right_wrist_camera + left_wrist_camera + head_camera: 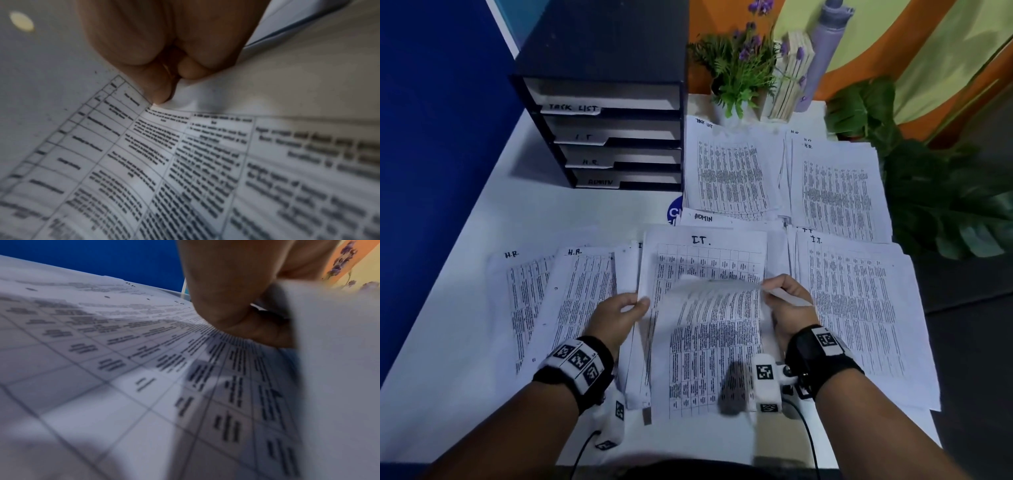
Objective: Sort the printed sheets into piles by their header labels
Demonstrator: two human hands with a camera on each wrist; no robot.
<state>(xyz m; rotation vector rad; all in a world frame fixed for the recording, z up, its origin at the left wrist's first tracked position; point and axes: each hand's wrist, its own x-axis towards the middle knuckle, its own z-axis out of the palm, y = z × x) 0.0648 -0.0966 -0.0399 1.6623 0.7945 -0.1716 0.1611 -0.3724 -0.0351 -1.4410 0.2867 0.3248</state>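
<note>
In the head view, a middle stack of printed sheets lies in front of me, and its visible header reads I.T. My left hand pinches the stack's left edge. My right hand pinches the top sheet at its right edge; this sheet curls up off the stack and its header is hidden. The left wrist view shows my left hand's fingers gripping a paper edge above a printed table. In the right wrist view, my right hand's fingers pinch the bent sheet.
Sorted piles lie on the white table: Task List, H.R., ADMIN and I.T. at the right. Two H.R. sheets lie at the left. A black labelled file tray stands at the back, with potted plants beside it.
</note>
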